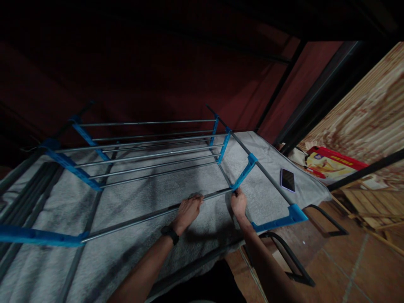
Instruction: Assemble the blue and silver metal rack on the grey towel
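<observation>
A rack of grey metal tubes and blue plastic brackets lies across the grey blanket [176, 179]. Its nearest crossbar is a metal tube [135, 221] running from a blue bracket [41, 236] at the left to another blue bracket [244, 172] at the right. My left hand [188, 209], with a dark watch [170, 234] on its wrist, is closed over this tube right of its middle. At the tube's right end, my right hand [239, 203] is closed around the lower end of the right bracket. The fingertips of both hands are partly hidden.
Several loose dark tubes [28, 198] lie at the left. A phone [288, 180] rests on the blanket at the right. Beyond it is a red and yellow package [334, 163]. A front right blue bracket [280, 219] juts out near black metal loops [290, 259] and a wooden slatted piece [372, 206].
</observation>
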The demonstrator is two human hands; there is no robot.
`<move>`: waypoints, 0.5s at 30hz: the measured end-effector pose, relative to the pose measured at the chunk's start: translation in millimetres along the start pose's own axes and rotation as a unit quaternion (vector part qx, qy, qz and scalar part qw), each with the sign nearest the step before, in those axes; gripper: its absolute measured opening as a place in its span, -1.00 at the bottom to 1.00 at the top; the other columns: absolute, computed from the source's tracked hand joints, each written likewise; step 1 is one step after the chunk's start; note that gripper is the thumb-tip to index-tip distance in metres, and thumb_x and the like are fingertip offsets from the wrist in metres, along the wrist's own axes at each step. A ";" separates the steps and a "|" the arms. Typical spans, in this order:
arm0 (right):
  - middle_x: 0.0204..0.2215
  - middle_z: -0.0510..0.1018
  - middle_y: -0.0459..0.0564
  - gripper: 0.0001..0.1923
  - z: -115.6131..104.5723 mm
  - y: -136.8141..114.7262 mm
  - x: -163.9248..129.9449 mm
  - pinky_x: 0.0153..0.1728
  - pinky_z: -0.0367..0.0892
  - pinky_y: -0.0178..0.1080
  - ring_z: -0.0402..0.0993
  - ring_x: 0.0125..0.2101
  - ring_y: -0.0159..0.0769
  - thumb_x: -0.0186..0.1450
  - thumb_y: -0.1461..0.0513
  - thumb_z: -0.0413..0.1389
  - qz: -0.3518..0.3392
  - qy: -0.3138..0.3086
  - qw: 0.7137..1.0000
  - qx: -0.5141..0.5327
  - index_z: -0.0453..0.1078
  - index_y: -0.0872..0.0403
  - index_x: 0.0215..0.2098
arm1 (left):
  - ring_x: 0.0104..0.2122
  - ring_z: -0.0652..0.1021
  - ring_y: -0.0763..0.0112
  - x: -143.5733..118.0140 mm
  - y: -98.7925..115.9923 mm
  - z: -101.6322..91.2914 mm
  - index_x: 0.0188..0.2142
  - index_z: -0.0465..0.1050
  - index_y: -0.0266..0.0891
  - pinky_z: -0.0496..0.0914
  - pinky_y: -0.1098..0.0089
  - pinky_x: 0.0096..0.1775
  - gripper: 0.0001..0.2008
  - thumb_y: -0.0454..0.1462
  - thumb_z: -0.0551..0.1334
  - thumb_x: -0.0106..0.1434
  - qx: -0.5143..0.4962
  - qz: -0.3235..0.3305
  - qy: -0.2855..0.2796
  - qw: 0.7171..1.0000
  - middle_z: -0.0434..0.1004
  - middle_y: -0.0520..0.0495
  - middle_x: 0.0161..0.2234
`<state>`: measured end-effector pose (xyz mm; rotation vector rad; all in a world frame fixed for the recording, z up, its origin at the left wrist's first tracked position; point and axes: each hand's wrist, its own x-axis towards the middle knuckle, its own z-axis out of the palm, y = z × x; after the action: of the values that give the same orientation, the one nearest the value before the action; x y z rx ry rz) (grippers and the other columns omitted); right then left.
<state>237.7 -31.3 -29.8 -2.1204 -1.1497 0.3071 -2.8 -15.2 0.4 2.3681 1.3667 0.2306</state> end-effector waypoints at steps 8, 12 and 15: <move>-0.14 0.60 0.25 -0.55 4.9 -5.0 -2.5 -0.03 0.31 -0.18 0.53 -0.07 -0.06 0.21 0.34 -0.09 0.035 0.019 0.999 0.015 0.44 0.21 0.01 | -0.02 0.56 0.19 2.2 1.1 2.2 0.07 0.46 -0.22 0.38 0.27 -0.04 -0.64 -0.31 -0.04 0.45 0.024 0.005 0.004 1.000 0.58 -0.16 -0.01; -0.11 0.57 0.24 -0.53 5.7 -3.3 -0.4 0.01 0.27 -0.15 0.48 -0.04 -0.06 0.21 0.33 -0.11 0.034 0.013 0.998 0.046 0.41 0.22 0.03 | -0.03 0.56 0.20 3.0 -1.4 4.3 0.05 0.45 -0.21 0.39 0.27 -0.05 -0.65 -0.30 -0.04 0.45 0.029 0.021 0.017 0.999 0.56 -0.16 0.00; -0.13 0.58 0.19 -0.55 2.4 0.7 2.5 0.00 0.27 -0.16 0.46 -0.06 -0.10 0.20 0.30 -0.12 0.009 -0.011 0.996 0.086 0.41 0.20 -0.01 | -0.02 0.55 0.23 2.5 -0.5 -0.3 0.04 0.44 -0.21 0.37 0.29 -0.02 -0.66 -0.32 -0.04 0.45 0.024 0.043 0.021 0.999 0.55 -0.15 -0.01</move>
<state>238.4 -28.4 -31.8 -1.9821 -1.0784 0.4240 -2.0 -12.7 0.3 2.4785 1.3041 0.2764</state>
